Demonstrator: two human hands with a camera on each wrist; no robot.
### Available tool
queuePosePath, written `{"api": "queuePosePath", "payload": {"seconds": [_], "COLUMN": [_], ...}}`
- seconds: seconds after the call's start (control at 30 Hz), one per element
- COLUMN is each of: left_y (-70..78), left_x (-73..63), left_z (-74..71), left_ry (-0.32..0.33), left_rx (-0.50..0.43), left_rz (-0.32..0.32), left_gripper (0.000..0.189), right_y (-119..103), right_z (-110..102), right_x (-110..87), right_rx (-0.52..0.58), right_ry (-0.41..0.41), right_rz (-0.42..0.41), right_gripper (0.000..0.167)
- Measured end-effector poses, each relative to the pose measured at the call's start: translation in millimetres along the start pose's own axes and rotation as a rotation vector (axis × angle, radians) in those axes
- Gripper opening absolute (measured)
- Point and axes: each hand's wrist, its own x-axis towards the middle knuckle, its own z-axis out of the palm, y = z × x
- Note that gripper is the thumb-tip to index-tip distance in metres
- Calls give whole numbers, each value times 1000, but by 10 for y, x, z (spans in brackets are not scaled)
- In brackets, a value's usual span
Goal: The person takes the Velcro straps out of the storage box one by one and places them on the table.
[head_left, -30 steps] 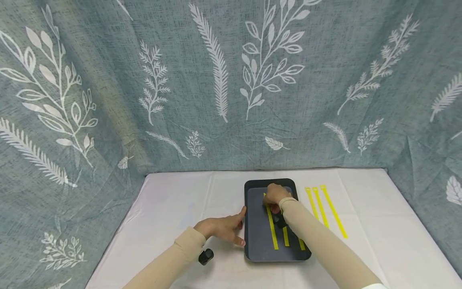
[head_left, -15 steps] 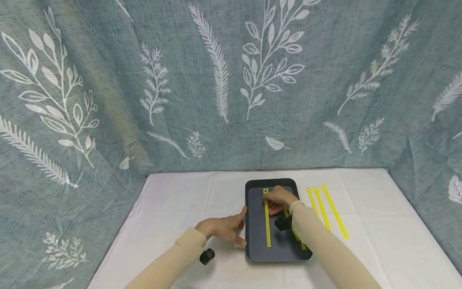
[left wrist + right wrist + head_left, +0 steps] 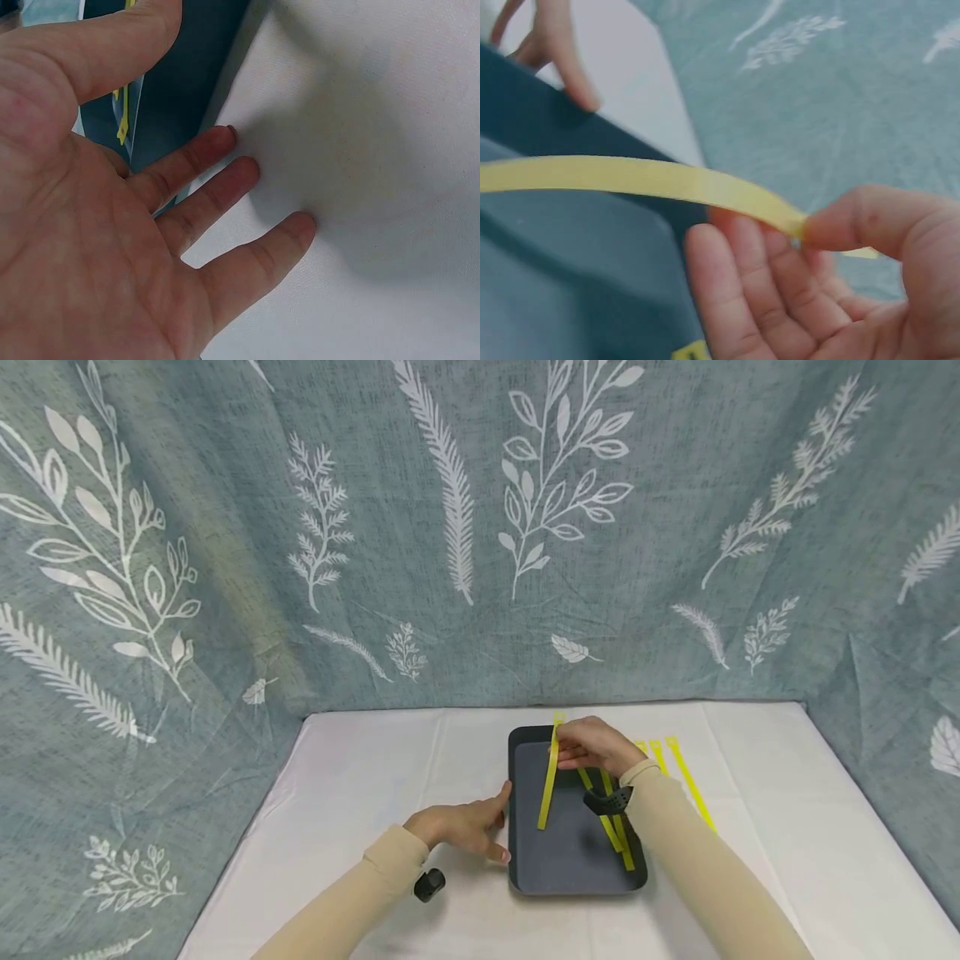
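Note:
My right hand (image 3: 596,745) pinches a yellow cable strap (image 3: 549,781) near its slotted head, between thumb and fingers. The strap hangs over the dark grey tray (image 3: 555,872); in the right wrist view the yellow strap (image 3: 630,174) bows across the tray. Two more yellow straps (image 3: 606,818) lie in the tray's right part, partly behind my right hand and wrist. At the tray's left side my left hand (image 3: 465,827) rests with fingers spread, thumb and fingertip at the rim. In the left wrist view the left hand (image 3: 97,225) holds nothing.
Right of the tray, several yellow straps (image 3: 686,777) lie side by side on the white tablecloth (image 3: 757,860), partly covered by my right sleeve. A blue-grey curtain (image 3: 450,527) with white leaf prints hangs behind the table. Both wrists carry small black devices (image 3: 430,885).
My right hand has lifted the yellow strap up from the tray floor and moved it slightly toward the back. My left hand has stayed at the tray's left rim.

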Motion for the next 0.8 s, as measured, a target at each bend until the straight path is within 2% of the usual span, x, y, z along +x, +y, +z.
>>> {"api": "queuePosePath", "payload": {"seconds": [0.13, 0.37, 0.43, 0.67, 0.8], "left_y": [9, -7, -8, 9, 16], "left_x": [2, -16, -24, -26, -21], "left_z": [-21, 3, 3, -19, -27], "left_ry": [4, -4, -6, -5, -6], "left_rx": [1, -35, -40, -37, -33], "left_rz": [-6, 3, 2, -2, 4], "left_gripper": [115, 115, 115, 114, 114], "right_y": [-148, -277, -312, -428, -483], "right_z": [-95, -216, -243, -330, -389], "right_x": [-51, -157, -178, -266, -327], "right_rx": [28, 75, 72, -14, -16], "right_ry": [39, 96, 123, 196, 217], "right_rz": [-65, -166, -173, -175, -172], "right_gripper": [41, 29, 29, 49, 51]}}
